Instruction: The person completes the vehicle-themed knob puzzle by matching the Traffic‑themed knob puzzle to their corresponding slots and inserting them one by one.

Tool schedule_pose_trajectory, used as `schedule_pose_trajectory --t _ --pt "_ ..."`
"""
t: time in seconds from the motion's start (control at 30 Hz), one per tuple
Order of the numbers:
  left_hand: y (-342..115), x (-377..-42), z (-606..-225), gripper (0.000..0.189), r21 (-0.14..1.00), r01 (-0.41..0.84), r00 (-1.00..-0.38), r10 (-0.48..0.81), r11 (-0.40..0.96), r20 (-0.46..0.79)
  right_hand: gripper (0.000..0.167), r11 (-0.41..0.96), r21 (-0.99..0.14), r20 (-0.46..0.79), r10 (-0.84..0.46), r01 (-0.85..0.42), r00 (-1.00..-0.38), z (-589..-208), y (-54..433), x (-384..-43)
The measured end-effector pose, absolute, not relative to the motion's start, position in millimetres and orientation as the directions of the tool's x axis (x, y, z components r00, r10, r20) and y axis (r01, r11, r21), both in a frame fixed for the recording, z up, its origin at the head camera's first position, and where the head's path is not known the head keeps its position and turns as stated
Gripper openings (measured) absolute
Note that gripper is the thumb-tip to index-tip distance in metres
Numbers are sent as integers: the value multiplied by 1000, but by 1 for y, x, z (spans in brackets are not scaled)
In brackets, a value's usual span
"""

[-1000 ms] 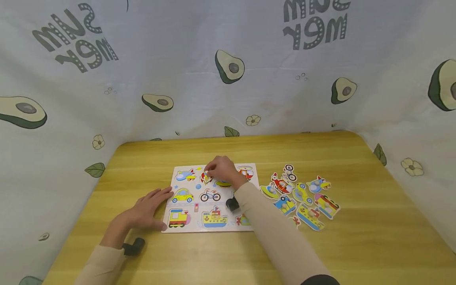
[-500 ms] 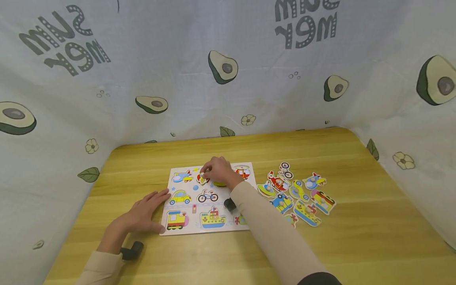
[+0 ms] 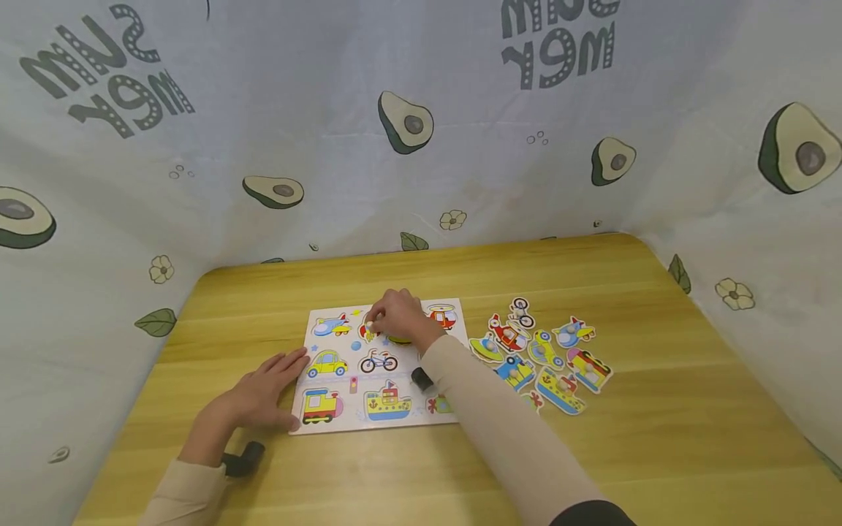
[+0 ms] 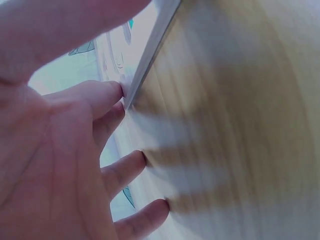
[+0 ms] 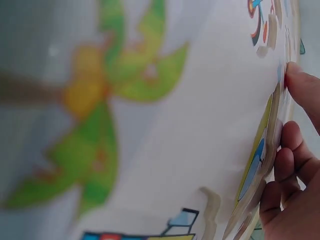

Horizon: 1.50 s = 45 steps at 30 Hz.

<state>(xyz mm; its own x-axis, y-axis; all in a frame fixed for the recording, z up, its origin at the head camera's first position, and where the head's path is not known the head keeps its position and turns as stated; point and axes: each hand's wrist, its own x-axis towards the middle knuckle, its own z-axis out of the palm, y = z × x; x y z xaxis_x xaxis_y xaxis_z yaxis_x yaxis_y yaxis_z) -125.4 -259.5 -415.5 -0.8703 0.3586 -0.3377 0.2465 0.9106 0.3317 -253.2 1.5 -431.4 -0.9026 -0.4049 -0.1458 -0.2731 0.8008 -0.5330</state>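
Note:
A white puzzle board (image 3: 353, 410) with vehicle pictures and cut-out recesses lies on the table. Over its top row, my right hand (image 3: 400, 315) pinches the knob of a small red and yellow puzzle piece (image 3: 369, 337), apparently a rocket, partly hidden by the fingers. In the right wrist view, the thumb and fingers of that hand (image 5: 296, 172) are low against the board's surface. My left hand (image 3: 262, 394) rests at the board's left edge with fingers spread. The left wrist view has its fingertips touching the table and the board edge (image 4: 146, 62).
Right of the board lies a loose cluster of knobbed pieces, including a helicopter (image 3: 509, 334), a bicycle (image 3: 522, 313), a plane (image 3: 574, 333), a train (image 3: 590, 369) and a ship (image 3: 559, 391). A printed cloth (image 3: 342, 212) hangs behind the wooden table (image 3: 658, 409).
My right hand stays over the same top-row spot, turning the pinched piece slightly. The left hand keeps its place at the board's edge. The whole head view has shifted a little.

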Motion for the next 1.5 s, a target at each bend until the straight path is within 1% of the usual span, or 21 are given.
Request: schedule_pose_trajectory --t 0.1,0.37,0.53,0.6,0.67,0.8,0.83,0.9,0.93,1.03,1.13,1.37,1.5 --pt "-260 -124 -415 104 343 244 -870 361 907 -335 8 813 -516 -151 -398 -271 -905 -431 1 -252" --pt "-261 -122 -415 105 355 230 -871 354 906 -340 8 810 -518 -153 -404 -275 -902 -427 -3 -249" --pt "-260 -125 -417 107 371 232 -866 365 899 -342 12 837 -457 -162 -412 -302 -897 -424 0 -246" --pt "-261 -126 -418 107 366 242 -861 373 899 -347 18 838 -426 -164 -442 -341 -882 -424 1 -246" --pt "-261 -128 -418 105 358 252 -857 379 899 -349 31 829 -396 -168 -488 -395 -856 -423 3 -247" --pt "-262 -131 -417 102 344 276 -856 392 897 -338 57 772 -445 -170 -571 -455 -803 -416 19 -251" --pt "-262 -131 -417 102 346 279 -855 395 896 -335 61 755 -465 -160 -586 -463 -794 -413 27 -253" --pt "-262 -132 -417 101 353 282 -855 401 892 -330 61 728 -498 -135 -603 -472 -786 -406 47 -256" --pt "-262 -132 -417 101 358 281 -855 402 890 -328 60 723 -496 -119 -605 -480 -787 -402 59 -257" --pt "-261 -131 -418 101 372 278 -856 404 886 -324 57 734 -459 -76 -595 -502 -800 -391 98 -260" --pt "-260 -131 -418 100 382 280 -856 409 881 -317 53 769 -420 -64 -555 -482 -829 -381 139 -258" --pt "-258 -129 -417 101 384 269 -859 400 883 -319 38 813 -317 -36 -525 -488 -850 -368 234 -235" --pt "-260 -128 -416 102 384 260 -862 392 886 -321 33 843 -317 -27 -466 -435 -884 -369 279 -223"
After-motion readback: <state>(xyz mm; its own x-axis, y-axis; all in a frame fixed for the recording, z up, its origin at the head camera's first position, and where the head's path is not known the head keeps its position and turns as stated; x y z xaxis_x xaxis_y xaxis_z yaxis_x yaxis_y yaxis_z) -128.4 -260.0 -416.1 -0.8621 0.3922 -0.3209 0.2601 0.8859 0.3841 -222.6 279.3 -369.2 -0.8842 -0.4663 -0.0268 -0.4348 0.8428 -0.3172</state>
